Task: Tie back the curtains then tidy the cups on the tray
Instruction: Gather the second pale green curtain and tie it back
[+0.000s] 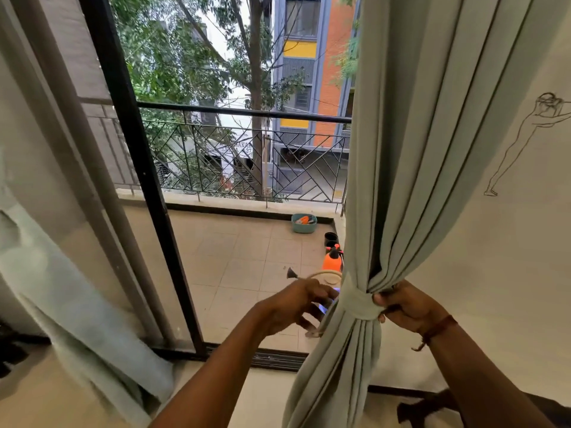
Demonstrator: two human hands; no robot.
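The pale green right curtain (426,143) hangs at the right of the balcony door, gathered at waist height by a matching fabric tie-back (358,299) wrapped around it. My right hand (404,304) grips the tie-back and curtain folds at their right side, fingers curled into the cloth. To the left of the band is my left hand (296,304), its fingers reaching toward the tie-back's left edge, blurred, and I cannot tell if it holds anything. The left curtain (71,291) hangs loose at the left edge. No cups or tray are in view.
A black door frame (145,180) stands left of centre, its floor track (272,359) below my hands. On the tiled balcony are a teal tub (303,223), a black pot (330,238) and an orange sprayer (332,261). A white wall with a line drawing (522,140) lies right.
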